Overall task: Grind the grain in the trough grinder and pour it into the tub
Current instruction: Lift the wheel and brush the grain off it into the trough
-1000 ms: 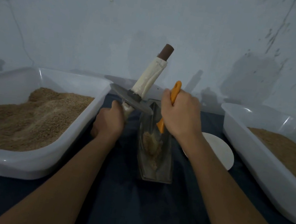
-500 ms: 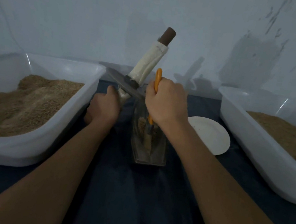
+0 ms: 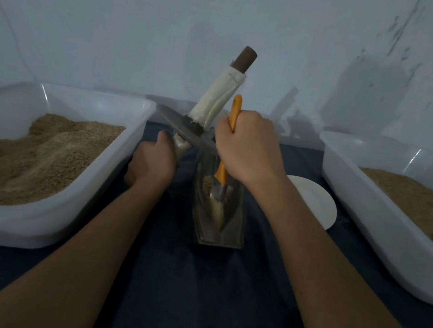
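Observation:
A narrow metal trough grinder [image 3: 223,229] stands on the dark cloth in the middle, with brown grain [image 3: 207,184] in its channel. My left hand [image 3: 152,164] grips the lower handle of the grinding wheel [image 3: 183,131], whose disc is tilted above the trough's far end; its cloth-wrapped upper handle [image 3: 218,98] points up and to the right. My right hand [image 3: 246,147] grips an orange-handled brush [image 3: 222,176], with the bristles down inside the trough. A white tub [image 3: 40,224] with coarse grain sits on the left, another white tub [image 3: 365,214] with finer brown meal on the right.
A small white plate [image 3: 313,203] lies on the cloth between the trough and the right tub, partly behind my right forearm. A pale wall stands close behind everything. Dark blue cloth [image 3: 189,300] covers the surface in front of the trough.
The brush has gone deeper into the trough and toward its near end in my right hand. My left hand keeps the tilted wheel at the far end. The camera view shifted slightly.

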Demonstrator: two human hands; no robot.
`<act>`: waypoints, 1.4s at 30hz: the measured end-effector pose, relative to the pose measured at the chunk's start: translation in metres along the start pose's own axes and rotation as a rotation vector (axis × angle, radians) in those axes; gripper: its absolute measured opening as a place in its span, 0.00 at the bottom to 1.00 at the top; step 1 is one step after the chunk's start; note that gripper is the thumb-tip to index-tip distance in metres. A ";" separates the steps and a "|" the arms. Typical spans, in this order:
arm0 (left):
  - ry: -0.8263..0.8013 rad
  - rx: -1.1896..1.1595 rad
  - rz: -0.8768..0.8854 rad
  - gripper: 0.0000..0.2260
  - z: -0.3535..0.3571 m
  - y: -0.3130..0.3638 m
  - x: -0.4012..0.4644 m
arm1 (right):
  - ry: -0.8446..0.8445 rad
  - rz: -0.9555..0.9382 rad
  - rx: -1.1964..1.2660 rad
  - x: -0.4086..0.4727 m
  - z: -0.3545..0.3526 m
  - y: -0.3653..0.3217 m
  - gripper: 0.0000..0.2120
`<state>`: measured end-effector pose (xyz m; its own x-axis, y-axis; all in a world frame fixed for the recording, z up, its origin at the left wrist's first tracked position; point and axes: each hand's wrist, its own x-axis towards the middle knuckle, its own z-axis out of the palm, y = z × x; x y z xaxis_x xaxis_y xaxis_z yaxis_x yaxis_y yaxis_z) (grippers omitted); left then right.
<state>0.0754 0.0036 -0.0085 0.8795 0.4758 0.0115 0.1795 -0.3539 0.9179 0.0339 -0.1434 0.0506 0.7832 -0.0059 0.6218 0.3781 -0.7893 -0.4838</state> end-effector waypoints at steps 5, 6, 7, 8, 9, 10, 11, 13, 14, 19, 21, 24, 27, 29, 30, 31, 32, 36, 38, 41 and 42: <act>-0.013 -0.057 -0.033 0.31 -0.001 0.002 -0.004 | 0.044 -0.043 -0.154 -0.007 0.012 0.000 0.24; -0.013 -0.061 -0.030 0.31 -0.001 0.002 -0.004 | 0.062 -0.057 -0.155 -0.007 0.012 0.000 0.24; -0.010 -0.064 -0.025 0.31 0.000 0.001 -0.003 | 0.083 -0.070 -0.149 -0.006 0.009 -0.001 0.24; -0.003 -0.059 -0.016 0.30 0.000 0.001 -0.002 | 0.101 -0.081 -0.144 -0.004 0.006 -0.002 0.24; 0.004 -0.045 -0.004 0.29 0.000 0.001 -0.001 | 0.114 -0.086 -0.139 -0.002 0.002 -0.003 0.24; 0.014 -0.024 0.010 0.27 0.000 0.001 0.000 | 0.124 -0.084 -0.128 -0.001 -0.002 -0.005 0.24; 0.017 -0.009 0.014 0.26 0.000 0.001 0.000 | 0.134 -0.079 -0.104 0.000 -0.006 -0.006 0.24; 0.014 -0.029 -0.010 0.29 0.001 0.000 0.000 | 0.129 -0.076 -0.045 0.001 -0.010 -0.009 0.24; 0.022 -0.034 -0.014 0.30 0.001 0.000 0.001 | 0.103 -0.072 -0.031 0.000 -0.010 -0.011 0.23; 0.014 0.103 0.086 0.16 0.002 -0.003 0.008 | 0.043 -0.073 -0.063 -0.007 0.003 -0.013 0.24; 0.014 0.099 0.086 0.15 0.002 -0.005 0.009 | 0.054 -0.091 -0.109 -0.009 0.009 -0.011 0.25; 0.001 0.009 0.048 0.21 0.001 -0.003 0.004 | 0.074 -0.106 -0.139 -0.010 0.012 -0.005 0.24; -0.011 -0.089 -0.023 0.27 -0.002 0.001 -0.002 | 0.118 -0.120 -0.108 -0.006 0.005 -0.004 0.24; -0.016 -0.102 -0.028 0.29 -0.002 0.003 -0.005 | 0.127 -0.120 -0.075 -0.002 -0.002 -0.005 0.24; -0.014 -0.107 -0.027 0.30 -0.002 0.003 -0.006 | 0.124 -0.117 -0.057 -0.001 -0.005 -0.006 0.24; -0.009 -0.108 -0.023 0.31 -0.002 0.003 -0.006 | 0.114 -0.115 -0.037 -0.001 -0.007 -0.007 0.24; -0.003 -0.110 -0.022 0.32 -0.002 0.003 -0.006 | 0.095 -0.111 -0.016 -0.001 -0.007 -0.007 0.24; 0.019 -0.099 -0.020 0.31 -0.001 0.002 -0.006 | 0.031 -0.103 -0.022 -0.004 0.002 -0.008 0.24; 0.026 -0.069 0.004 0.27 0.000 0.002 -0.003 | 0.050 -0.115 -0.060 -0.006 0.008 -0.006 0.25; 0.023 0.057 0.085 0.17 0.001 -0.002 0.004 | 0.079 -0.111 -0.102 -0.008 0.011 0.000 0.24; 0.022 0.079 0.087 0.15 0.001 -0.003 0.005 | 0.098 -0.113 -0.098 -0.007 0.010 0.002 0.24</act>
<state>0.0798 0.0061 -0.0119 0.8834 0.4579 0.0993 0.1380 -0.4568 0.8788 0.0337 -0.1387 0.0388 0.6847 0.0301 0.7282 0.4073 -0.8443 -0.3481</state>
